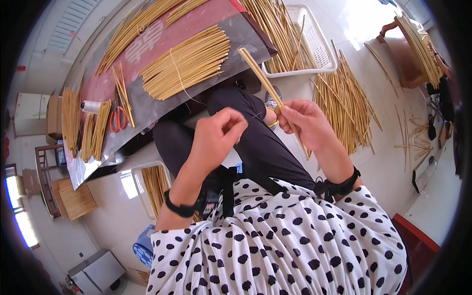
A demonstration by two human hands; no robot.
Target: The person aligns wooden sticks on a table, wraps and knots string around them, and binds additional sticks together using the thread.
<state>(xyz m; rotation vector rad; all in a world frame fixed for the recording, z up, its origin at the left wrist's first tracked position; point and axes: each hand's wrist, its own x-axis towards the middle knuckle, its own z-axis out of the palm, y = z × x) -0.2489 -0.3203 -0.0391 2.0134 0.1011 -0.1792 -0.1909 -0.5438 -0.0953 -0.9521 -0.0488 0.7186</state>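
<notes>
My right hand [310, 123] is closed around a few thin yellow sticks [261, 76], which slant up to the left above my knees. To their left, my left hand [216, 137] is raised with its fingers curled and thumb pressed in; it is slightly blurred, and I cannot make out what is in it. A short dark strand [256, 116] shows between the two hands. On the table in front lies a wide bundle of sticks [187, 61] with a pale string [175, 68] across it. Orange-handled scissors [118, 121] and a thread spool [92, 106] are at the table's left.
A white plastic basket [322, 46] of long sticks stands right of the table [241, 29]. Loose sticks [344, 101] are heaped on the floor to my right. Another basket [140, 184] with sticks is at my left, near a blue stool [143, 246]. A wooden chair [410, 73] carries more sticks.
</notes>
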